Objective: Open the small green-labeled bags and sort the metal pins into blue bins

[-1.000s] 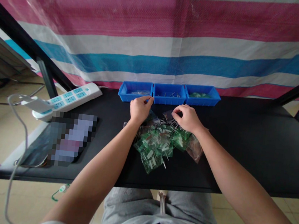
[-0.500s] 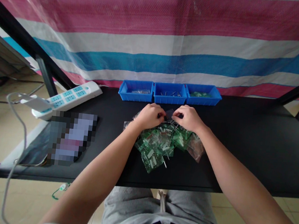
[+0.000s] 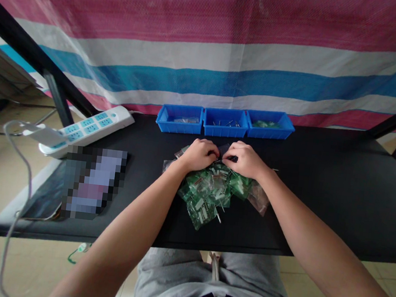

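A pile of small green plastic bags (image 3: 207, 192) with pale pieces inside lies on the black table. Brownish clear bags (image 3: 258, 198) sit at its right side, and thin metal rods (image 3: 219, 217) stick out of it. Over the pile's far left part is my left hand (image 3: 201, 155), its fingers curled and pinched together. My right hand (image 3: 244, 160) faces it from the right, fingertips also pinched, with a narrow gap between the two hands. Whatever the fingertips hold is too small and too hidden to name.
Behind the pile stand three blue bins: the left bin (image 3: 179, 127) holds clear bags, the middle bin (image 3: 225, 130) metal rods, the right bin (image 3: 270, 132) green bags. On the left lie a white power strip (image 3: 91, 129) with a plugged-in cable and a blurred-out phone-like object (image 3: 97, 180).
My right hand has shifted slightly left and down, closer to my left hand. The left hand stays nearly in place, and the pile looks much the same.
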`<act>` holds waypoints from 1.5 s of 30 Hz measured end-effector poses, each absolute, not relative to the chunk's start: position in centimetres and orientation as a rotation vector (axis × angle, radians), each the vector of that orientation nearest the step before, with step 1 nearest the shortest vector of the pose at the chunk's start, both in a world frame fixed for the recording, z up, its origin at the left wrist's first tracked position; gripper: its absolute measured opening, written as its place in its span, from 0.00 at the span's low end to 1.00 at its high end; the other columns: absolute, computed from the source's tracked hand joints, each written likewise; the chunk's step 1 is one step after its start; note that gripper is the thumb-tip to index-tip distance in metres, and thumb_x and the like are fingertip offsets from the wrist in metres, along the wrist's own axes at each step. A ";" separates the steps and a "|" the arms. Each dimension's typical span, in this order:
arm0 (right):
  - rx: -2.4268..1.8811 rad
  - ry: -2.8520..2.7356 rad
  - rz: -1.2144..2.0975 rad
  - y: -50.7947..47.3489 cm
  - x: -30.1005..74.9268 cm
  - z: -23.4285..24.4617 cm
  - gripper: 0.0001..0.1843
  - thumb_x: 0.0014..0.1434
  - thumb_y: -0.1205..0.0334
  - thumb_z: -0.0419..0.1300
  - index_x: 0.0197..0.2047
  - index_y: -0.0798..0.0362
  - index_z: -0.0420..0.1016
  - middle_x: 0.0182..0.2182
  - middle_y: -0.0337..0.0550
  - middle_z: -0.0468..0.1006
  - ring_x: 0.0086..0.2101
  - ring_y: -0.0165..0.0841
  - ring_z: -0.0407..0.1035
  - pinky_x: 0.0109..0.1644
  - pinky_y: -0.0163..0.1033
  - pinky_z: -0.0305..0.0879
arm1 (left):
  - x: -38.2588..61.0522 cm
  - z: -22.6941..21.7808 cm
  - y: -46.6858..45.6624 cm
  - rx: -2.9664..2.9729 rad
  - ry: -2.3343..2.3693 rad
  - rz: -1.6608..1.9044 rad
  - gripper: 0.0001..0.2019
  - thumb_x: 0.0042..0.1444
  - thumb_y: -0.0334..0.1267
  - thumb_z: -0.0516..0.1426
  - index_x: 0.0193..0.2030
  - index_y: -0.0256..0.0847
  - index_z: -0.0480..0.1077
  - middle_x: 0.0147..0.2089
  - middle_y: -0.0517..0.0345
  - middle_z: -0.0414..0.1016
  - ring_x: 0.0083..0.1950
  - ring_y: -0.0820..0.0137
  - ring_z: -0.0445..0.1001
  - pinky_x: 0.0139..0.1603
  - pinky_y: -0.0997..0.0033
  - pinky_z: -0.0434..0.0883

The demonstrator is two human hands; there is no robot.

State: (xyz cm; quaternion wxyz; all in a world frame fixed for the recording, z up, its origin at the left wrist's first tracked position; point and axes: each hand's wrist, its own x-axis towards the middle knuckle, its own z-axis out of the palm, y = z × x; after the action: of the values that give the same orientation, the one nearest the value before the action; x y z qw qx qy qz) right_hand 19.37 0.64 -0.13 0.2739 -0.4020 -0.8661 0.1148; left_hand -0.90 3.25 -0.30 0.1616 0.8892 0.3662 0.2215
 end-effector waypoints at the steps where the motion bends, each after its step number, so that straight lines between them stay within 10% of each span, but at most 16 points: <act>1: -1.080 -2.333 0.312 0.6 19.3 -0.2 0.04 0.53 0.67 0.63 0.30 0.54 0.81 0.28 0.44 0.75 0.34 0.35 0.67 0.41 0.39 0.62 | -0.9 -0.3 3.2 2.540 1.047 0.627 0.13 0.50 0.30 0.52 0.33 0.40 0.78 0.35 0.56 0.80 0.40 0.67 0.76 0.47 0.68 0.69; 45: -1.168 -2.051 0.395 -0.2 19.0 1.5 0.15 0.64 0.56 0.52 0.29 0.52 0.72 0.25 0.42 0.77 0.26 0.32 0.70 0.33 0.36 0.60 | -0.9 1.1 2.5 2.169 1.102 0.988 0.18 0.61 0.47 0.52 0.35 0.36 0.76 0.38 0.51 0.79 0.39 0.67 0.75 0.44 0.71 0.69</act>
State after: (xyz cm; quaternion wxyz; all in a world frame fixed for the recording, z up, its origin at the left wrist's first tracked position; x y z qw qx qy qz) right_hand 19.02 -0.15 1.52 0.3653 -0.4544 -0.7978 0.1537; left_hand -0.90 2.51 1.05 0.2548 0.7988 0.4059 0.3637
